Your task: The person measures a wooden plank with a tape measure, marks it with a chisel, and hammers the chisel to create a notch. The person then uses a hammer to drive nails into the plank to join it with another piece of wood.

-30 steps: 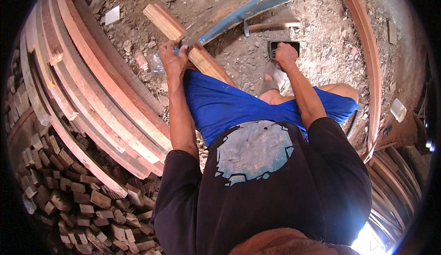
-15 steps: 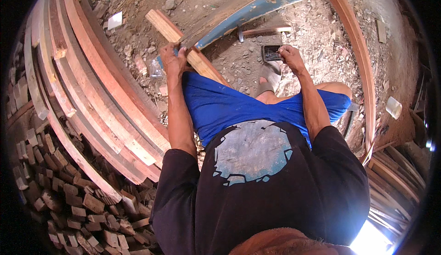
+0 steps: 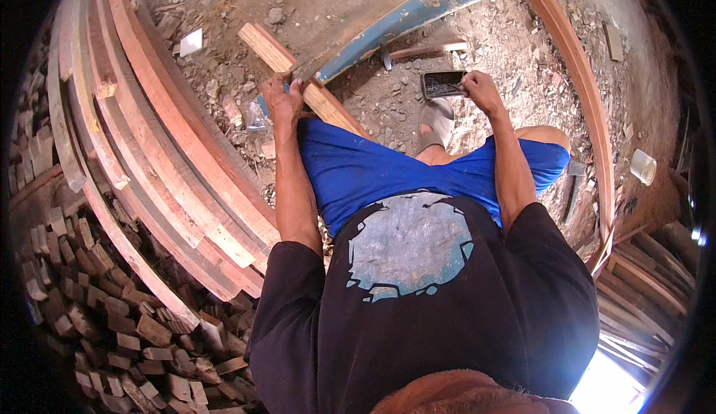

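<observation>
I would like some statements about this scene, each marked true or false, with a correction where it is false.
1. The left hand grips a wooden bar. True.
2. The right hand is at a dark flat object above a sandal. True.
3. The person wears red shorts. False: the shorts are blue.
4. The curved planks lie on the person's right. False: they are stacked on the left.
5. A hammer lies on the ground beyond the dark object. True.
6. The long beam beyond the hands is painted green. False: its paint is blue.
</observation>
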Demonstrator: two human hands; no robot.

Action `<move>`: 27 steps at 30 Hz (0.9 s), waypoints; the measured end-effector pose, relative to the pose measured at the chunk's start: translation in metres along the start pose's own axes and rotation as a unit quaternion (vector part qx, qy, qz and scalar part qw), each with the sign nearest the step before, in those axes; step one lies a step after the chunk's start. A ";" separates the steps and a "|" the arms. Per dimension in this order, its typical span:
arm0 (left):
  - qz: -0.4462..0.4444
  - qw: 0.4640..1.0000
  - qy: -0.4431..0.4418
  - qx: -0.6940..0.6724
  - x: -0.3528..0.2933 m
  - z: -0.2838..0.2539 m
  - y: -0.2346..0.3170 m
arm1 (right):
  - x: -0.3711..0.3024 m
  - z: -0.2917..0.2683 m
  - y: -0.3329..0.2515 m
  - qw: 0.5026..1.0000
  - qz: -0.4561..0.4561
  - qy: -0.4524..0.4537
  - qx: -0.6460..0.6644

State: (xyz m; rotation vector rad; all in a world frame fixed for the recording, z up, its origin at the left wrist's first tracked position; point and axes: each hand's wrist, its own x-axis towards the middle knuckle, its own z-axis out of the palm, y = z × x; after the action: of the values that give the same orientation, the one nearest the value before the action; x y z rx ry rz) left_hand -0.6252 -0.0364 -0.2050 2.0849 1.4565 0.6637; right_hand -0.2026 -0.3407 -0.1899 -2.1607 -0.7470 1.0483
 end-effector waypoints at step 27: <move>0.001 1.000 -0.016 0.007 0.004 -0.004 -0.007 | 0.028 0.071 -0.008 0.912 0.005 -0.058 -0.407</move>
State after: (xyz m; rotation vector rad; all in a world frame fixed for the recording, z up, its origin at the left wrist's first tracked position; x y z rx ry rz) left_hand -0.6315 -0.0304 -0.2066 2.0976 1.4463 0.6208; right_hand -0.2473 -0.2960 -0.2327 -2.7920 -1.4232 0.9737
